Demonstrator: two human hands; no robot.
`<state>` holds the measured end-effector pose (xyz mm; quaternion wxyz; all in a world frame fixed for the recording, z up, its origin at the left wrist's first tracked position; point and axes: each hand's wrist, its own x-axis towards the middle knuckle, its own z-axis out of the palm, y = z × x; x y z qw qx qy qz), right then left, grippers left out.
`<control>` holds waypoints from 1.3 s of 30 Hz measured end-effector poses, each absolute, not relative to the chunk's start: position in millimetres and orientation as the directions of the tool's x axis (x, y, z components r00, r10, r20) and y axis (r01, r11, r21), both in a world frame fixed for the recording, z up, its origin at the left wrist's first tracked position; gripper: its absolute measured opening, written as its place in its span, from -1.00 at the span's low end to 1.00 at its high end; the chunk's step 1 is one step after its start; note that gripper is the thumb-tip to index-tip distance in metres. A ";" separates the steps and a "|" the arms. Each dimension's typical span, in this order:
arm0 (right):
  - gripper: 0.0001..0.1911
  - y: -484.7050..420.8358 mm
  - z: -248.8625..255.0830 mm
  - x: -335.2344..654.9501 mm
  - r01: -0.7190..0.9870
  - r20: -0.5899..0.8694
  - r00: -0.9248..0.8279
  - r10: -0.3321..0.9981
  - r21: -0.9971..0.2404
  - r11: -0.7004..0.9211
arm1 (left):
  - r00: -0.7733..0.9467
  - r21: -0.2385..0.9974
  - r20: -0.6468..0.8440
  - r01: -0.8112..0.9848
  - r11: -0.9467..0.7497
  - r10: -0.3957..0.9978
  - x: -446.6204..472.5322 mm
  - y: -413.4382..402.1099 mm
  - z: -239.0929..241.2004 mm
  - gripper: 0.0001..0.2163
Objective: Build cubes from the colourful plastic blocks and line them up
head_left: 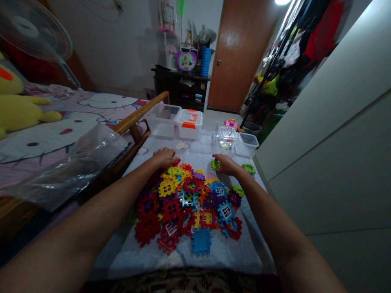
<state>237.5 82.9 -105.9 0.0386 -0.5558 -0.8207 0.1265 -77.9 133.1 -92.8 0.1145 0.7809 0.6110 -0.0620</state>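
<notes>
A heap of colourful plastic interlocking blocks [172,209], flat with toothed edges, is spread over a cloth-covered table. At the far left side of the heap is my left hand [165,157], beside red pieces; its fingers point away and are partly hidden, so its grip is unclear. My right hand [227,164] has its thumb and fingers around a green interlocking block [215,164] beyond the heap's right side. Another green block [249,168] lies apart to the right. Nearest me are a blue square block [201,241] and several red ones.
Clear plastic boxes [165,122] line the table's far end, one with a white lid and orange latches [188,120]. A smaller lidded box [228,133] and an open tub [248,141] stand right. A wooden bed rail [143,112] borders the left, a white cabinet [330,162] the right.
</notes>
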 end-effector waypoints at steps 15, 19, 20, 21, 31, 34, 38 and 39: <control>-0.20 55.0 -76.2 291.4 0.975 -0.261 -0.190 0.946 0.060 0.213 | 0.466 0.138 -0.270 0.885 -0.446 0.842 -78.9 114.7 -93.7 -0.49; -0.46 55.0 -81.5 283.9 0.971 -0.270 -0.197 0.942 0.075 0.225 | 0.436 0.154 -0.182 0.898 -0.413 0.881 -87.2 106.6 -93.9 -0.46; -0.53 56.2 -81.6 283.1 0.971 -0.270 -0.198 0.942 0.075 0.226 | 0.428 0.171 -0.160 0.899 -0.402 0.889 -91.2 105.1 -93.8 -0.46; -0.57 57.5 -81.4 282.6 0.972 -0.267 -0.199 0.943 0.072 0.226 | 0.422 0.190 -0.138 0.899 -0.394 0.896 -95.9 103.8 -94.0 -0.45; -0.57 73.8 -82.8 279.2 0.978 -0.233 -0.191 0.954 0.044 0.206 | 0.350 0.407 0.008 0.855 -0.323 0.937 -152.7 82.4 -101.0 -0.34; -0.57 76.0 -84.9 282.0 0.979 -0.230 -0.184 0.955 0.038 0.198 | 0.305 0.476 -0.005 0.838 -0.266 0.952 -161.6 72.1 -101.6 -0.31; -0.55 76.8 -85.0 285.7 0.983 -0.223 -0.167 0.960 0.032 0.179 | 0.257 0.568 -0.052 0.802 -0.183 0.965 -168.7 63.6 -106.8 -0.29; -0.55 76.6 -84.1 286.1 0.984 -0.224 -0.163 0.961 0.031 0.174 | 0.249 0.591 -0.066 0.790 -0.164 0.966 -169.9 62.5 -108.7 -0.29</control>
